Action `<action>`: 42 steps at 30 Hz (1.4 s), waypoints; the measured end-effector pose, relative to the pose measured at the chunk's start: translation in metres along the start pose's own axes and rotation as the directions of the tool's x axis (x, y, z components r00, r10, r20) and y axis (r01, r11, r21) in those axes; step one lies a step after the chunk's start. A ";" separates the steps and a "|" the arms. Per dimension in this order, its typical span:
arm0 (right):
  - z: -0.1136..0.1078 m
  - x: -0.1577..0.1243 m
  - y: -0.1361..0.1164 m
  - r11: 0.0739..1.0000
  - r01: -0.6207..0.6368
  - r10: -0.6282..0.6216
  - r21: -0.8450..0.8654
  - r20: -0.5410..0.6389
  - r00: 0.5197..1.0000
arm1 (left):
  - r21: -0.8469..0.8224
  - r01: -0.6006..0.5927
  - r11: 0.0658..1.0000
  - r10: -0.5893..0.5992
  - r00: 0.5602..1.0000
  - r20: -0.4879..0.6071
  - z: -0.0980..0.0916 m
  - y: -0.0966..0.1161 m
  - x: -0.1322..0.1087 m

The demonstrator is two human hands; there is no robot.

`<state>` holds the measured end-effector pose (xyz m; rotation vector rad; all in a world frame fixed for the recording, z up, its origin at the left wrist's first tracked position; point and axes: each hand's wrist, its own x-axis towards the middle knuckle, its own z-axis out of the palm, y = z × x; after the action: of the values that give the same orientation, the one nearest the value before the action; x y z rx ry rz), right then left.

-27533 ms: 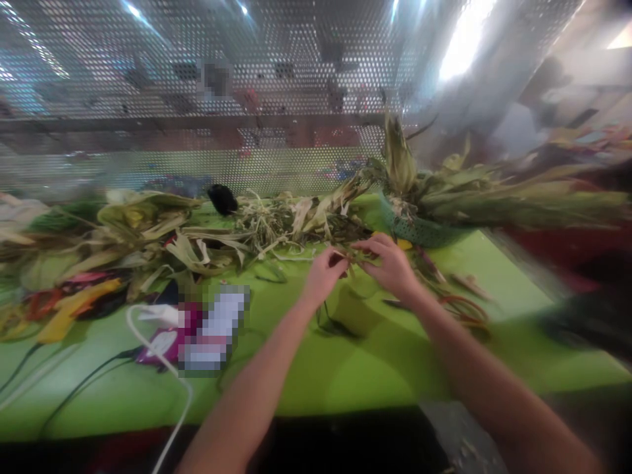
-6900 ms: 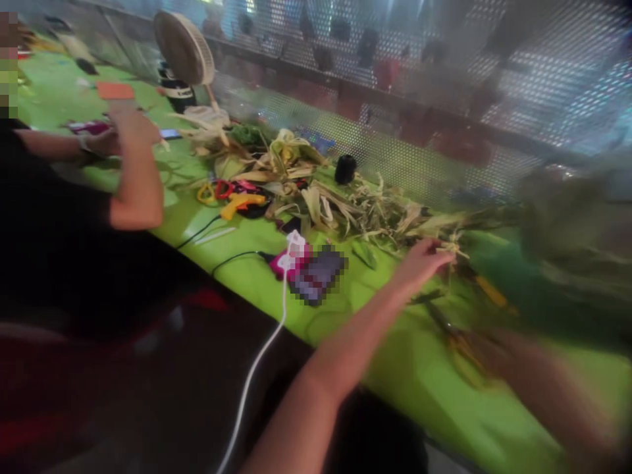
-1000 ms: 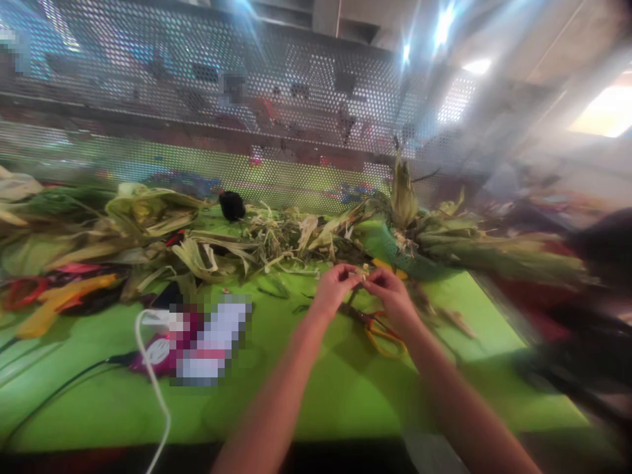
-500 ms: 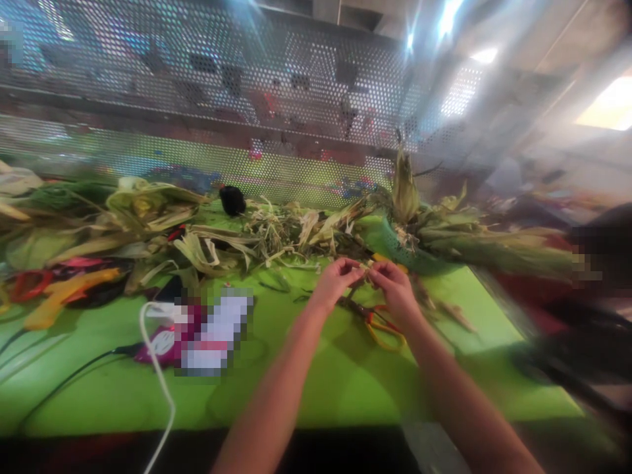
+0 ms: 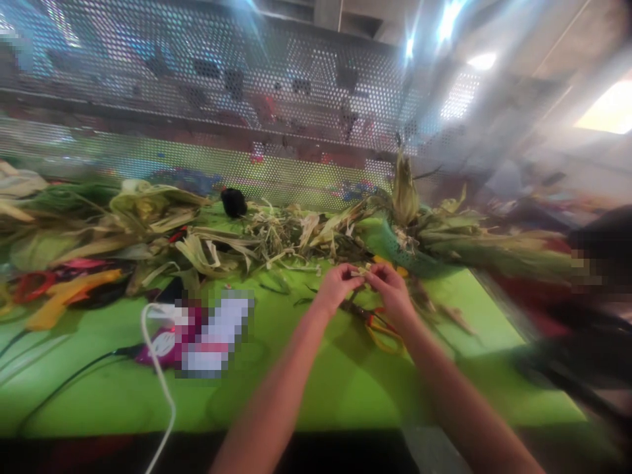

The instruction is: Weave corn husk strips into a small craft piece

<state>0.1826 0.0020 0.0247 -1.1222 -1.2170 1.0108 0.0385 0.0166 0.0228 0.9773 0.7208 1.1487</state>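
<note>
Over the green table (image 5: 306, 395), both hands meet near the middle of the view. My left hand (image 5: 339, 284) pinches one end of a small pale strip of husk (image 5: 362, 270). On its other side, my right hand (image 5: 389, 282) closes its fingertips on the same strip. Scissors with orange and yellow handles (image 5: 385, 329) lie just below my right hand, partly behind the forearm. Dry corn husks (image 5: 316, 230) are heaped behind the hands. A green basket (image 5: 395, 247) with an upright husk bundle (image 5: 405, 187) stands beyond my right hand.
At left lie a yellow glue gun (image 5: 74, 296), red-handled scissors (image 5: 32, 287), and a magenta power strip (image 5: 172, 342) with a white cable (image 5: 165, 388). A metal mesh panel (image 5: 222, 99) rises behind. A person (image 5: 605, 263) is at the right edge.
My left hand has turned slightly and shifted a little to the right. More of the pale strip shows between the fingertips. My right hand has dropped very slightly.
</note>
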 end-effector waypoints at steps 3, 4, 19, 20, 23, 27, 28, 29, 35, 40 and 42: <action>-0.002 0.000 -0.002 0.998 0.035 -0.035 -0.054 -0.013 0.999 | 0.052 -0.032 0.998 0.032 0.999 -0.001 -0.002 -0.005 0.003; -0.003 0.000 -0.003 0.996 0.046 -0.047 -0.074 -0.017 0.999 | 0.089 -0.049 0.995 0.049 0.999 0.008 -0.003 -0.006 0.004; -0.008 0.001 -0.011 0.999 -0.015 0.012 -0.046 -0.052 0.999 | 0.266 -0.106 0.958 0.081 0.991 0.103 -0.004 -0.004 0.003; -0.008 0.000 -0.012 0.998 -0.006 0.002 -0.055 -0.062 0.998 | 0.276 -0.102 0.956 0.074 0.991 0.109 -0.005 -0.005 0.003; -0.008 -0.001 -0.012 0.996 0.010 -0.014 -0.087 -0.043 0.999 | 0.321 -0.120 0.940 0.091 0.990 0.104 -0.009 -0.009 0.005; -0.010 0.001 -0.007 0.995 -0.002 0.001 -0.105 -0.006 1.000 | 0.353 -0.172 0.920 0.125 0.981 0.150 -0.010 -0.012 0.007; -0.010 0.002 -0.005 0.996 -0.019 0.019 -0.083 0.003 1.000 | 0.369 -0.191 0.909 0.135 0.976 0.172 -0.010 -0.013 0.007; -0.010 0.003 -0.003 0.998 -0.038 0.039 -0.055 0.011 0.999 | 0.388 -0.209 0.898 0.147 0.972 0.184 -0.009 -0.013 0.007; -0.009 0.004 -0.007 1.000 -0.006 0.004 -0.022 -0.093 0.996 | 0.371 -0.148 0.917 0.104 0.985 0.135 -0.011 -0.013 0.008; -0.010 0.001 -0.011 0.998 0.020 -0.021 -0.064 -0.023 0.999 | 0.274 -0.062 0.960 0.042 0.996 0.079 -0.012 -0.012 0.009; -0.010 0.001 -0.011 0.995 0.029 -0.031 -0.095 -0.017 0.999 | 0.253 -0.040 0.967 0.023 0.997 0.069 -0.011 -0.010 0.008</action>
<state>0.1929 0.0001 0.0355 -1.1812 -1.2739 0.9262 0.0356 0.0259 0.0091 1.2401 0.8152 1.0627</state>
